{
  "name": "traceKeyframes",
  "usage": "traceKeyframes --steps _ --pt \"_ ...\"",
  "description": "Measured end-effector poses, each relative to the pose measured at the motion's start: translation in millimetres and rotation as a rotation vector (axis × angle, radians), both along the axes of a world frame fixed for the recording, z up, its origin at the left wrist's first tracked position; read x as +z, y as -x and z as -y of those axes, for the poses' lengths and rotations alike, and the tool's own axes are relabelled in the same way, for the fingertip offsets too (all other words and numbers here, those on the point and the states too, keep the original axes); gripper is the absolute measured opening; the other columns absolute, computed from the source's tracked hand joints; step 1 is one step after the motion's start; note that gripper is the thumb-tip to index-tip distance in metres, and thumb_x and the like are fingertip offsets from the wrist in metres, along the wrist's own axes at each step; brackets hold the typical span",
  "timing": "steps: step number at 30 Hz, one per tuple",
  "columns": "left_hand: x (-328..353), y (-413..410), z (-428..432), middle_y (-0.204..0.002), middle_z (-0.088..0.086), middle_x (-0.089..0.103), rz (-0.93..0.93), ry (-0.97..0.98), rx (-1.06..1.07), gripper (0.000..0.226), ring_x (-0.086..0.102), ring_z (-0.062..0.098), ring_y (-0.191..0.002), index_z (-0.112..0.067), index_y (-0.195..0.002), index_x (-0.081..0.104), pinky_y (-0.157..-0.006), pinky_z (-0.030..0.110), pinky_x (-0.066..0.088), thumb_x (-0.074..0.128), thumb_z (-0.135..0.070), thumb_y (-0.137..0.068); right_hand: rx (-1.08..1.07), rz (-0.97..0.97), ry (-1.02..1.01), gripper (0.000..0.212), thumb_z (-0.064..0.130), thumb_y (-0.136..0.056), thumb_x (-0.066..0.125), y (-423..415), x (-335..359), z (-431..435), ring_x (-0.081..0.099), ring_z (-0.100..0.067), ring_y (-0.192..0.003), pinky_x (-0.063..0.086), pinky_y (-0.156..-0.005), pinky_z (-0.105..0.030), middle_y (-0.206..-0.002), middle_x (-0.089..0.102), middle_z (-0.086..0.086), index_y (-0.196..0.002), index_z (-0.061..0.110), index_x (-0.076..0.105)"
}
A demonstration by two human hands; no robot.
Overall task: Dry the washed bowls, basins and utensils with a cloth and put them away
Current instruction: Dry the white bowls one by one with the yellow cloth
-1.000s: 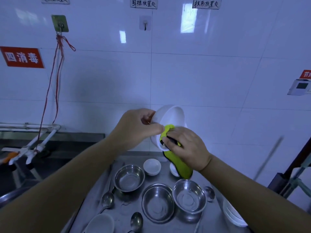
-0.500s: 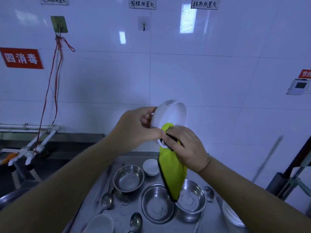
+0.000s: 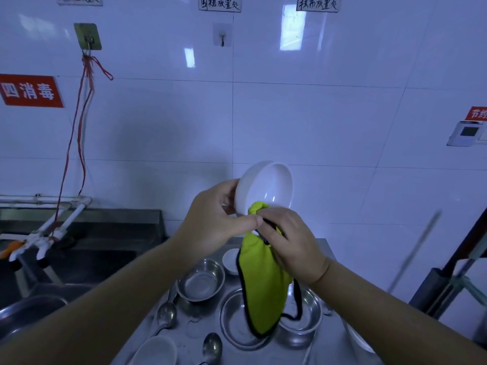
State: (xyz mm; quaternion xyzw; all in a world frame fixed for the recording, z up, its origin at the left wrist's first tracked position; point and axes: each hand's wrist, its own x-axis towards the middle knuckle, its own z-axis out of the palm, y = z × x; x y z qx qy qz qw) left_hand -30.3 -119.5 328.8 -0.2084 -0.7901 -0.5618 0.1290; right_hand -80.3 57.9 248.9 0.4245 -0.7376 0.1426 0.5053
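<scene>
The left hand (image 3: 216, 219) grips a white bowl (image 3: 264, 187) by its rim, tilted with its hollow toward the camera. The right hand (image 3: 290, 243) pinches a yellow-green cloth (image 3: 261, 283) (black-edged) against the bowl's lower rim; the cloth hangs down over steel basins (image 3: 201, 280) on the steel counter (image 3: 195, 330), beside spoons (image 3: 166, 314).

Forearms up and converging, left hand (image 3: 218, 222) and right hand (image 3: 292, 243) in curled grips, fingertips close together.
</scene>
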Motion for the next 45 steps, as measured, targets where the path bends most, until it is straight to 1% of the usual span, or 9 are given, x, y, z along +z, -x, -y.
traceKeyframes --steps 4,9,15,21,23,31,36,40,45 --pt "28 9 12 -0.077 -0.007 0.073 0.096 0.221 -0.094 0.026 0.065 -0.001 -0.068 -0.024 -0.087 0.071 -0.065 0.012 0.049 0.079 -0.009 -0.068 -0.024 -0.205 -0.176 0.026 0.003 -0.09 0.062 13 9 -19 0.056 -0.027 -0.093 0.046 -0.086 -0.035 -0.106 0.054 -0.01 -0.115 0.007 0.055" --pt "4 14 6 -0.099 -0.002 0.074 0.143 -0.162 -0.068 0.042 0.069 0.012 -0.093 -0.022 -0.11 0.065 -0.078 0.022 0.053 0.071 -0.021 -0.068 -0.068 0.033 -0.002 0.041 -0.001 -0.088 0.058 1 5 -2 0.054 -0.026 -0.099 0.042 -0.086 -0.033 -0.115 0.054 -0.007 -0.126 0.01 0.047" --pt "-9 11 0 -0.092 -0.005 0.074 0.102 -0.175 -0.003 0.039 0.069 0.009 -0.085 -0.025 -0.107 0.066 -0.072 0.021 0.05 0.071 -0.026 -0.068 0.001 0.201 0.077 0.042 0.003 -0.09 0.038 -13 -2 10 0.055 -0.027 -0.105 0.043 -0.088 -0.035 -0.118 0.058 -0.01 -0.13 0.011 0.045" --pt "25 15 16 -0.087 -0.005 0.075 0.121 0.063 -0.044 0.033 0.07 0.01 -0.082 -0.027 -0.096 0.071 -0.076 0.023 0.055 0.072 -0.029 -0.063 0.029 -0.072 -0.169 0.025 0.004 -0.094 0.056 3 9 -9 0.06 -0.029 -0.094 0.049 -0.085 -0.038 -0.113 0.051 -0.009 -0.118 0.008 0.052" --pt "22 14 16 -0.089 -0.005 0.075 0.132 -0.006 -0.052 0.032 0.07 0.01 -0.083 -0.025 -0.098 0.07 -0.073 0.023 0.054 0.075 -0.027 -0.067 0.015 -0.064 -0.164 0.031 0.003 -0.091 0.06 6 12 -12 0.059 -0.029 -0.096 0.048 -0.085 -0.038 -0.114 0.05 -0.009 -0.119 0.008 0.05" --pt "-1 8 14 -0.09 0.003 0.075 0.166 -0.157 -0.011 0.029 0.07 0.02 -0.088 -0.021 -0.098 0.072 -0.085 0.036 0.054 0.068 -0.023 -0.07 -0.02 0.289 -0.05 0.042 -0.002 -0.088 0.034 -22 15 4 0.053 -0.026 -0.103 0.041 -0.091 -0.03 -0.12 0.052 -0.009 -0.126 0.008 0.049" --pt "-3 7 22 -0.082 0.0 0.074 0.138 0.0 0.041 0.026 0.07 0.018 -0.08 -0.025 -0.09 0.074 -0.08 0.035 0.055 0.069 -0.027 -0.064 -0.113 0.463 -0.216 0.064 0.012 -0.079 0.036 -24 24 -8 0.032 -0.021 -0.135 0.019 -0.113 -0.016 -0.149 0.035 -0.014 -0.142 0.0 0.036" --pt "-11 5 19 -0.086 0.002 0.074 0.151 0.009 0.011 0.028 0.069 0.018 -0.085 -0.025 -0.092 0.073 -0.079 0.03 0.055 0.069 -0.03 -0.065 0.056 0.713 -0.034 0.065 0.019 -0.084 0.027 -25 37 1 0.01 -0.009 -0.145 0.012 -0.116 -0.019 -0.157 0.015 -0.004 -0.148 0.01 0.018" --pt "-10 10 22 -0.087 0.011 0.073 0.182 -0.152 0.013 0.029 0.069 0.023 -0.083 -0.019 -0.089 0.074 -0.085 0.04 0.052 0.07 -0.028 -0.062 0.256 0.75 -0.022 0.07 -0.002 -0.071 0.028 -37 30 20 0.021 -0.016 -0.144 0.018 -0.117 -0.026 -0.152 0.028 -0.008 -0.141 0.0 0.038"
